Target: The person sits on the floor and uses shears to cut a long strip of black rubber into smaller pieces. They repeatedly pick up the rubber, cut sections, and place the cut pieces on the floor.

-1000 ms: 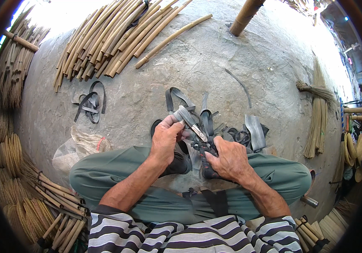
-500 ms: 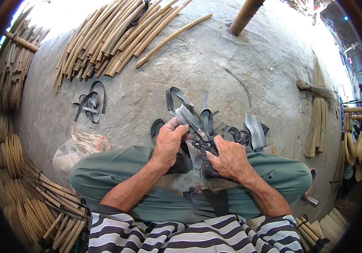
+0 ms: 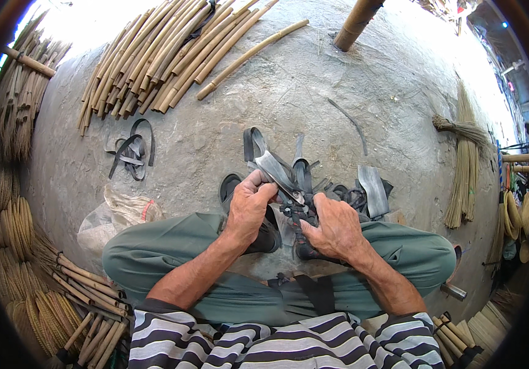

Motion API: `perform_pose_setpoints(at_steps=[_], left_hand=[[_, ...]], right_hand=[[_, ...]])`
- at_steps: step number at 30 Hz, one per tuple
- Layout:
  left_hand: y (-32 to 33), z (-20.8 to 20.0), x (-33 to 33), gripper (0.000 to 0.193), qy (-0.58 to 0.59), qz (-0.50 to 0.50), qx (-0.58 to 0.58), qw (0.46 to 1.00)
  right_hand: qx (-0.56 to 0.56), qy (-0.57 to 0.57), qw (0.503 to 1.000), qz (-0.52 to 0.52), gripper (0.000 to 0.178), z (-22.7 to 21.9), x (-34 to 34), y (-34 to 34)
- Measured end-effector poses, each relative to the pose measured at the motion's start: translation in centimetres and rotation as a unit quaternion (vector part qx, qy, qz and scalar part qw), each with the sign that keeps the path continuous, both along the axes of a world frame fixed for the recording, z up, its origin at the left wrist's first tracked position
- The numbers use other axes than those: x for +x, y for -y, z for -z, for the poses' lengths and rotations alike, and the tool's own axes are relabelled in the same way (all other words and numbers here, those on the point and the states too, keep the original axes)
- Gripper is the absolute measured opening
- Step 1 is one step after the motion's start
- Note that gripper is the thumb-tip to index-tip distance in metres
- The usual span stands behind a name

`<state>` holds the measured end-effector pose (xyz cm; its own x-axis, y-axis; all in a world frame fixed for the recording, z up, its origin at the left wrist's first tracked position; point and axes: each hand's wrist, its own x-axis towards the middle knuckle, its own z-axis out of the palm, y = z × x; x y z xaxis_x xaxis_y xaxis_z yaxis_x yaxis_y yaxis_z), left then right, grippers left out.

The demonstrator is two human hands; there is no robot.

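My left hand (image 3: 249, 206) pinches a grey rubber strip (image 3: 270, 166) between thumb and fingers, in front of my lap. The strip's far end loops back on the ground. My right hand (image 3: 339, 229) is closed around the handles of a pair of scissors (image 3: 294, 211), wrapped in black. Their blades point away and to the left, into the strip next to my left fingers; the rubber hides most of the blades. Just beyond, more dark rubber strips (image 3: 302, 172) lie on the ground. A wide grey rubber piece (image 3: 372, 192) and black coils (image 3: 352, 198) rest right of my right hand.
Bamboo poles (image 3: 147, 61) lie in a pile at the far left, near a tangle of black strips (image 3: 134, 150). A pale sack (image 3: 123, 209) touches my left knee. Stick bundles (image 3: 461, 166) lie at right; a bamboo post (image 3: 358, 27) stands at the far side.
The scissors have shifted slightly away, and the blade that lay in view along the strip is now mostly covered by rubber. Both hands keep their hold.
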<state>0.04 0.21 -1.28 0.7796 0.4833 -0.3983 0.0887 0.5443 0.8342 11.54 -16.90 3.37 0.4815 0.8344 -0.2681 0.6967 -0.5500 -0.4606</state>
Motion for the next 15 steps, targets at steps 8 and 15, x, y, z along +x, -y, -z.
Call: perform_pose_setpoints(at_steps=[8,15], left_hand=[[-0.6,0.0,0.2,0.021,-0.04,-0.045,-0.063,0.996],[0.6,-0.1,0.1,0.018,0.006,-0.014,0.043,0.999]], right_hand=[[0.002,-0.022,1.0,-0.002,0.044,0.4,-0.1,0.1],[0.083,0.067,0.994,-0.017,0.047,0.7,0.0,0.2]])
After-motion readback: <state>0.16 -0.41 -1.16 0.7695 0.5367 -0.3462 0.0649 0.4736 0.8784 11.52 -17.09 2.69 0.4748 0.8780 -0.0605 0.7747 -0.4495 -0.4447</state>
